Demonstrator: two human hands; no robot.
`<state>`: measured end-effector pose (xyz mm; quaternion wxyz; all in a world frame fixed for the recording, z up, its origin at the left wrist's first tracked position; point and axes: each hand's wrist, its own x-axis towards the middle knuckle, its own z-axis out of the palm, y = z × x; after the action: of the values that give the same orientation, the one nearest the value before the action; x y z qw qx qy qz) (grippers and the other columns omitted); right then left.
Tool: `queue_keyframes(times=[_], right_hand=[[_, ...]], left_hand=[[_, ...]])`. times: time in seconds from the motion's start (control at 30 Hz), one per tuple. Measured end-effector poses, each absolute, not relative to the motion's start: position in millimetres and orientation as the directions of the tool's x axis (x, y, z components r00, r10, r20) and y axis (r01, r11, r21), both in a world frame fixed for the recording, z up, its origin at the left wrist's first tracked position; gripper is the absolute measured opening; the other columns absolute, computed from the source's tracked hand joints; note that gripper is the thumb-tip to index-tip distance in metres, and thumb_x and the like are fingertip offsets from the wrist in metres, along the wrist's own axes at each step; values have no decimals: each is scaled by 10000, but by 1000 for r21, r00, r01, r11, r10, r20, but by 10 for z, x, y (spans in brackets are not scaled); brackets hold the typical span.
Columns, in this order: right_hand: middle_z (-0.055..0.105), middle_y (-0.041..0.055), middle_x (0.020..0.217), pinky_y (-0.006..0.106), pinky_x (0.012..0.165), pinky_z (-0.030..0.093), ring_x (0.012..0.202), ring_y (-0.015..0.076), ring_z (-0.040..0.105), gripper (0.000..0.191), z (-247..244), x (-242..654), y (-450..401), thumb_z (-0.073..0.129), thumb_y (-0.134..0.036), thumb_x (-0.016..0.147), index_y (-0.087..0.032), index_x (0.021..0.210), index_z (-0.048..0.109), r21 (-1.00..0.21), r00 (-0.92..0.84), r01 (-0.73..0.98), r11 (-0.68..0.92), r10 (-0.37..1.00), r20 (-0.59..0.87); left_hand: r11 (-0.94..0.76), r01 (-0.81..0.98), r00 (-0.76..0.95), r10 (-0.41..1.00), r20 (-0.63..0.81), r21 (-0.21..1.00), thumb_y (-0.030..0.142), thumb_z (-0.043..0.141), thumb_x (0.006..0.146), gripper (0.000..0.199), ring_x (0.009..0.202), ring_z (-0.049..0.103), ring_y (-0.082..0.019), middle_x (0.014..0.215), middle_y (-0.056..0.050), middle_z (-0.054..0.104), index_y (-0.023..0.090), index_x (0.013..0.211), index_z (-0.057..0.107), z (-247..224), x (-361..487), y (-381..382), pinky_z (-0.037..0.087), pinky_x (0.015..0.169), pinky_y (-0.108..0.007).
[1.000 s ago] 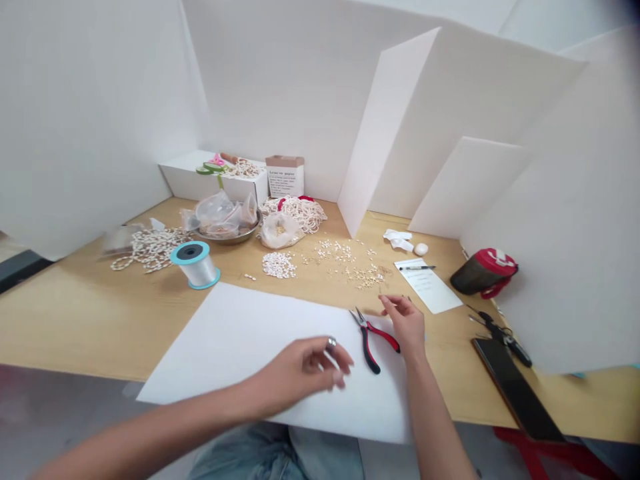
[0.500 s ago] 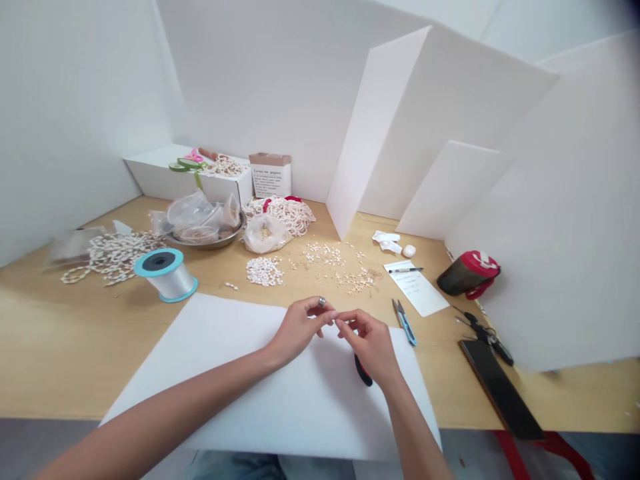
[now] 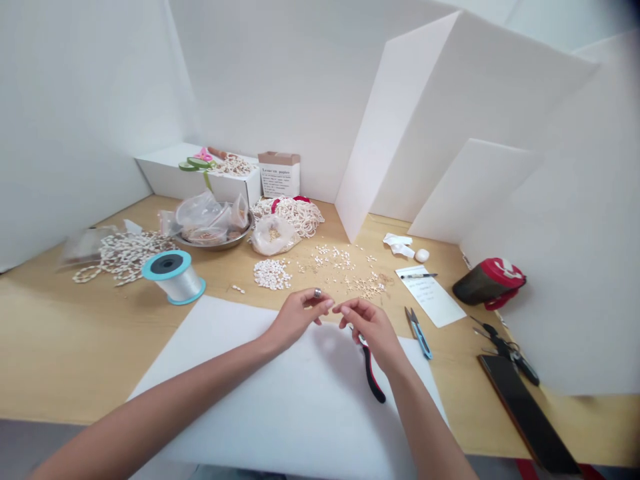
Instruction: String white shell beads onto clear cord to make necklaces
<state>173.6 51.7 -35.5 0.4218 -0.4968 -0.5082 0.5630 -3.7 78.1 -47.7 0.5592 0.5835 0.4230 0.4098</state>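
Note:
Above the white sheet (image 3: pixel 250 393), my left hand (image 3: pixel 300 319) has thumb and fingers pinched together, with a ring on one finger. My right hand (image 3: pixel 369 327) faces it, its thumb and forefinger pinched too. A small gap separates the fingertips. Whatever they pinch is too fine to make out. Under the right hand lie pliers (image 3: pixel 371 375) with black and red handles, their jaws partly hidden. Just beyond the hands are a pile of white beads (image 3: pixel 271 274) and scattered small pale pieces (image 3: pixel 367 287).
On the left stands a spool of clear line (image 3: pixel 179 280) near bead strands (image 3: pixel 133 253). A metal bowl (image 3: pixel 220 245) holds plastic bags. To the right are blue thread snips (image 3: pixel 419 333), a written note (image 3: pixel 433 297), a dark-and-red pouch (image 3: pixel 483 281), keys (image 3: pixel 505 347) and a phone (image 3: pixel 530 413).
My hands have drawn slightly apart at the fingertips. More of the pliers shows below the right hand. The whole view has shifted a little.

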Motion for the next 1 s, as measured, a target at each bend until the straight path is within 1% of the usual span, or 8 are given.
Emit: queue_keyframes(times=[0.07,0.1,0.13,0.23,0.33,0.47,0.63,1.0], right_hand=[[670,52,842,170,386,335,597,108,555,215,-324,1840,587,662,-387,757,-176,789,636,-990,-163,-27,-138,978,-132],[672,55,870,168,381,315,576,96,532,205,-315,1905,616,669,-375,752,-175,775,628,-987,-173,-64,-147,976,-134],[672,56,879,167,373,289,544,82,502,198,-315,1974,641,676,-363,746,-174,760,619,-981,-187,-103,-162,972,-141],[663,42,791,172,347,192,446,54,398,219,-373,2155,681,697,-361,716,-172,718,586,-953,-214,-215,-212,963,-166],[634,26,698,171,350,165,435,57,384,238,-482,2246,697,713,-359,691,-169,688,570,-930,-263,-248,-270,943,-204],[591,0,642,162,372,210,473,67,430,209,-578,2268,735,713,-326,696,-169,686,575,-909,-276,-276,-311,932,-235],[558,-15,621,153,376,220,494,61,437,161,-596,2287,774,705,-282,720,-163,719,595,-889,-222,-360,-284,951,-214],[596,-1,658,152,411,253,523,58,476,149,-602,2267,765,690,-275,756,-160,727,599,-882,-274,-345,-321,933,-233]], left_hand=[[-101,211,276,960,40,972,379,572,805,264,746,615,-171,832,-54,666,143,898,648,-507,-170,979,518,609,-261],[-163,333,263,962,75,929,357,555,816,250,746,620,-169,854,-56,677,148,916,649,-517,-247,1096,514,624,-262],[-236,480,244,961,130,845,340,534,828,231,749,624,-164,872,-51,685,158,908,652,-525,-324,1220,508,646,-261],[-258,619,192,966,175,742,264,545,808,172,791,619,-187,872,-66,685,151,877,656,-556,-500,1569,476,745,-297],[-255,720,186,967,174,646,213,554,784,129,821,609,-218,856,-83,677,152,815,664,-624,-524,1807,446,768,-317],[-258,806,219,966,136,533,206,575,772,108,886,599,-232,864,-85,681,173,739,672,-760,-402,1952,425,790,-304],[-259,856,238,966,104,448,223,565,798,123,899,599,-228,917,-95,677,170,799,677,-871,-290,2013,417,771,-293],[-264,890,263,963,56,371,241,560,807,127,798,601,-213,862,-94,676,160,789,656,-824,-254,2037,403,705,-279]])
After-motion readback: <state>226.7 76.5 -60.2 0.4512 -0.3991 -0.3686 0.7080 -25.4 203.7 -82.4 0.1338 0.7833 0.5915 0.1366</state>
